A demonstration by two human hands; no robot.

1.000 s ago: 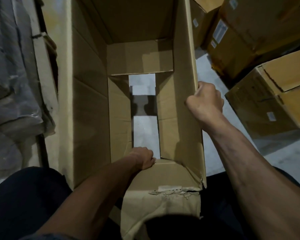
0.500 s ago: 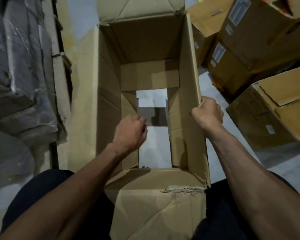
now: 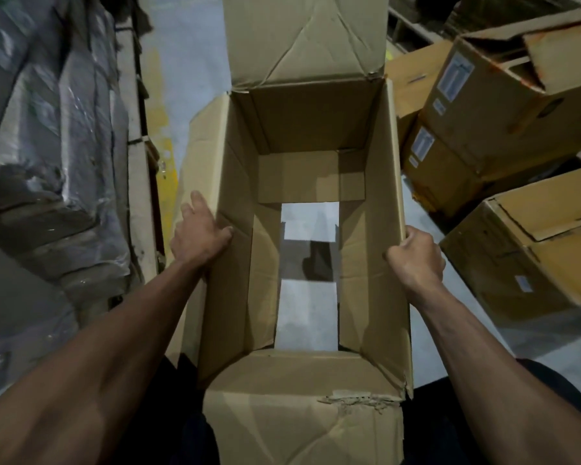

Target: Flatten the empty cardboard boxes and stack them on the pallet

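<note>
The person is wearing dark trousers [image 3: 483, 431]. Both arms are showing bare, with no sleeves, and the left hand [image 3: 200, 238] and right hand [image 3: 416, 260] are wearing no gloves.

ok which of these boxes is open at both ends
The box between both hands: left hand and right hand grip its sides, and the floor shows through its bottom. The boxes at right look closed underneath.

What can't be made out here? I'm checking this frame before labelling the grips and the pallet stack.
- Right hand fingers, head view: curled over the right wall of the open brown cardboard box, hidden behind it.
- Left hand fingertips: tucked over the left wall.
- Pallet: none clearly in view.
- White labels on the stacked brown boxes: print too small and blurred.
- Plastic-wrapped grey bundles: contents hidden, cut off by the left edge.
</note>
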